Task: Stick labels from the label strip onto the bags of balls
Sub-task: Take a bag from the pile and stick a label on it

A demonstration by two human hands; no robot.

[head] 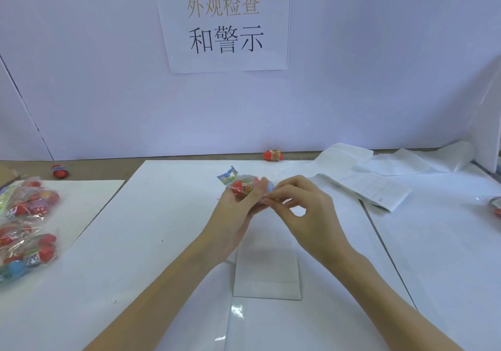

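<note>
My left hand grips a small clear bag of balls with red and coloured balls inside, held above the middle of the white table. My right hand meets it from the right, its thumb and forefinger pinched together at the bag's right end; whether a label is between them is too small to tell. A white label strip lies flat on the table just below my hands. A pile of several bags of balls lies at the left edge.
A longer folded label strip trails from the right middle toward the back wall. Loose red balls lie at the back and back left. Another bag shows at the right edge. A printed paper sign hangs on the wall.
</note>
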